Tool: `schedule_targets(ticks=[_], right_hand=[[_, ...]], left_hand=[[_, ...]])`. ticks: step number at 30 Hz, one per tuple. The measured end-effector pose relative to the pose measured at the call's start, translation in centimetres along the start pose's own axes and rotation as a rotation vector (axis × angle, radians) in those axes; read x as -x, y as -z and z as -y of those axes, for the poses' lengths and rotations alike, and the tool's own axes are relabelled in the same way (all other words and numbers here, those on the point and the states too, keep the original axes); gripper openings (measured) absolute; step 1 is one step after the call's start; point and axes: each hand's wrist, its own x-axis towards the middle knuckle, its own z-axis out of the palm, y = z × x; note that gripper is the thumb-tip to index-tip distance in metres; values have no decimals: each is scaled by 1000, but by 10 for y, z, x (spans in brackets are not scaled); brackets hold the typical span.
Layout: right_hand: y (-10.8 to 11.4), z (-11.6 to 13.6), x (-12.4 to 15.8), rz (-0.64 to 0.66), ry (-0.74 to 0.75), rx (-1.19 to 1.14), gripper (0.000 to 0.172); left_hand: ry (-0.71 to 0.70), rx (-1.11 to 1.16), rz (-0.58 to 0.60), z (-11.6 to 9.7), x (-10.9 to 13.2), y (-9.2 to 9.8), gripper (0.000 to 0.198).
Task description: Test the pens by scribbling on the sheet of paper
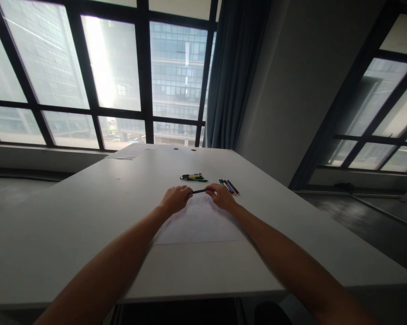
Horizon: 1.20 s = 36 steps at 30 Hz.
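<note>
A dark pen (198, 191) is held level between my two hands, above the far part of a white sheet of paper (196, 228). My left hand (176, 198) is closed on the pen's left end. The fingertips of my right hand (221, 196) pinch its right end. Faint dark marks show on the paper just below the pen. Beyond my hands lies a bunch of pens (194, 178), some with yellow and green parts. Close beside my right hand rests a second group of pens (229, 186) in blue, red and black.
The long white table (88, 253) stretches toward the windows. Loose papers (128, 151) lie at its far left corner. Two dark round holes (193, 150) sit near the far edge. A blue curtain (230, 81) hangs behind the table beside a grey pillar (284, 90).
</note>
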Motion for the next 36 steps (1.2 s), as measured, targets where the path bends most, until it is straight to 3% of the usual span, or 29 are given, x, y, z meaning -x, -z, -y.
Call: schedule_targets(ticks=[6, 11, 16, 36], right_hand=[[2, 11, 2, 16, 21, 33, 16], [-1, 30, 4, 48, 26, -38, 38], [-7, 37, 4, 60, 19, -110, 46], [-4, 36, 6, 65, 235, -18, 24]], left_hand=[[30, 4, -14, 0, 0, -1, 28], [4, 60, -20, -3, 1, -5, 33], [-19, 65, -5, -11, 2, -7, 33], [-22, 60, 25, -8, 4, -7, 33]])
